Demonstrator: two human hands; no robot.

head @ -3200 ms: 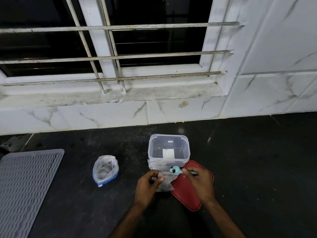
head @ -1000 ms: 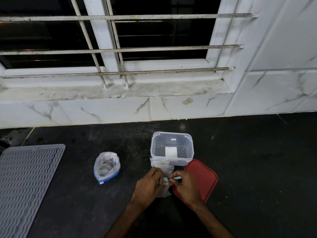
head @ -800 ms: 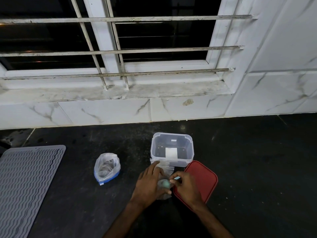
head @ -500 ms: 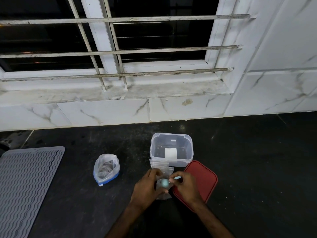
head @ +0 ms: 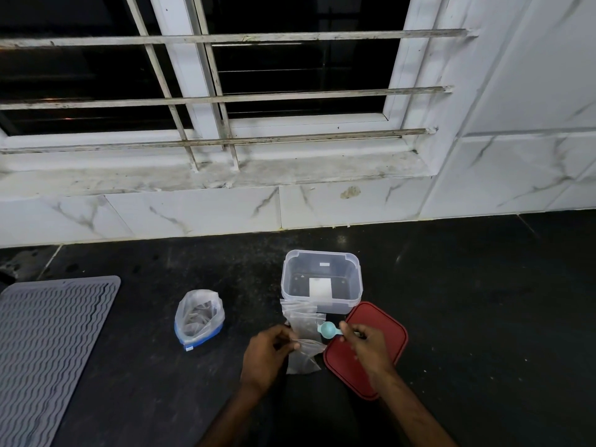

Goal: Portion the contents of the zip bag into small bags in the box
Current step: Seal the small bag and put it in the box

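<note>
Flimsy small clear plastic bag (head: 303,353) pinched at its mouth, just in front of the clear plastic box (head: 322,252)

It's gripped by the left hand (head: 267,353) and looks feather-light, floppy and slick, so it's probably best taken by the stiffer zip strip. A little teal plastic scoop (head: 329,329) is pinched by the right hand (head: 364,346) just above it. The bigger blue-bottomed zip bag (head: 199,319) is parked to the left on the dark surface (head: 483,317).

Bare dark counter (head: 477,317) runs right of the red lid (head: 387,327) and behind the clear box (head: 354,303) up to the tiled wall (head: 200,214), leaving room to pass. Another bare strip separates the zip bag (head: 199,321) from the small bags (head: 301,312) stacked against the box front. The box mouth is uncovered. In front of it, the left hand (head: 267,353) gripping the held bag (head: 304,358) and the right hand (head: 364,346) pinching the scoop (head: 329,329) crowd the approach, with the lid just beside them. A ribbed mat (head: 48,350) covers the far left.
</note>
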